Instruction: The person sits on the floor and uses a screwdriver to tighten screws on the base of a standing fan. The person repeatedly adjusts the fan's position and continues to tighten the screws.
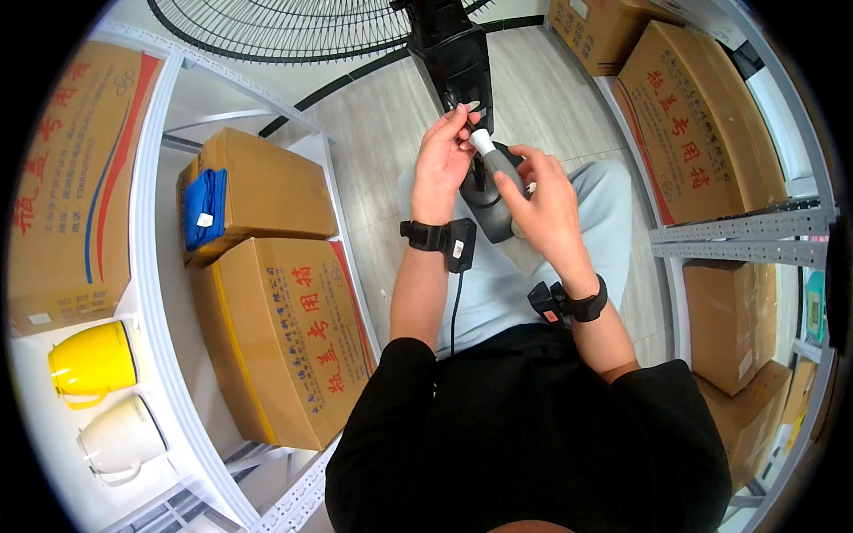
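A grey handheld device (503, 169) with a rounded, tapered handle and a white collar at its far end lies between my hands, above my knees. Its wider grey body points down toward my lap. My right hand (546, 204) is curled around the handle, thumb on top and fingers on the far side. Just beyond the white collar, my left hand (446, 160) has thumb and fingertips pinched together. A small pale bit and a dark cord show by those fingertips, but what they hold is too small to name. Both wrists wear black straps with small boxes.
Ahead stands a black fan column (450, 71) with a wire fan guard (284, 31). Metal shelves with cardboard boxes (293, 338) flank me, more boxes (702, 124) at right. A blue folded cloth (205, 209), yellow mug (93, 362) and white mug (123, 435) sit at left.
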Demonstrator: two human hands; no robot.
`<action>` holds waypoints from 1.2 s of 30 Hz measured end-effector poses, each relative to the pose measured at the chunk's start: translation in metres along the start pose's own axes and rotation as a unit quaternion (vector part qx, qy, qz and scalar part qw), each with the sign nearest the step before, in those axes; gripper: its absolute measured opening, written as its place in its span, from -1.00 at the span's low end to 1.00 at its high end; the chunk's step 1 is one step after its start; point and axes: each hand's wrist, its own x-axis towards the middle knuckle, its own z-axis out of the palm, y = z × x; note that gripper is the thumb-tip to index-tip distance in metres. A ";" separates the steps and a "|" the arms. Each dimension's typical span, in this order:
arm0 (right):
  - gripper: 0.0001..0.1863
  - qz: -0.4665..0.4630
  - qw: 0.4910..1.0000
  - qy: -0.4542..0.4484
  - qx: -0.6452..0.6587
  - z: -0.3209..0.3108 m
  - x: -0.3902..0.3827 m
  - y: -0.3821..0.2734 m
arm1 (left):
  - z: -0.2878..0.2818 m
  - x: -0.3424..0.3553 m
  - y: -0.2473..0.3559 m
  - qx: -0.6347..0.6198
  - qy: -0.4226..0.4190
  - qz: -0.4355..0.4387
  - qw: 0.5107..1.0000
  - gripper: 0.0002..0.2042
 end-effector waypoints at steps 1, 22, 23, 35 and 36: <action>-0.63 0.045 0.997 -0.015 0.067 0.003 0.002 0.004 | 0.002 -0.001 -0.001 0.002 0.008 0.006 1.000 -0.78; -0.66 0.022 1.000 -0.014 -0.002 0.002 0.002 0.013 | -0.001 -0.002 0.003 -0.012 -0.076 -0.034 0.996 -0.75; -0.65 0.012 1.000 -0.013 -0.003 0.000 0.002 0.012 | -0.001 -0.001 0.003 -0.005 -0.072 -0.034 0.997 -0.73; -0.60 0.137 0.980 -0.113 0.091 -0.012 0.006 -0.004 | -0.002 0.001 0.008 -0.014 -0.038 -0.055 0.998 -0.87; -0.60 0.174 0.964 -0.124 0.157 -0.013 0.007 -0.005 | -0.002 0.001 0.008 -0.004 -0.034 -0.051 0.998 -0.89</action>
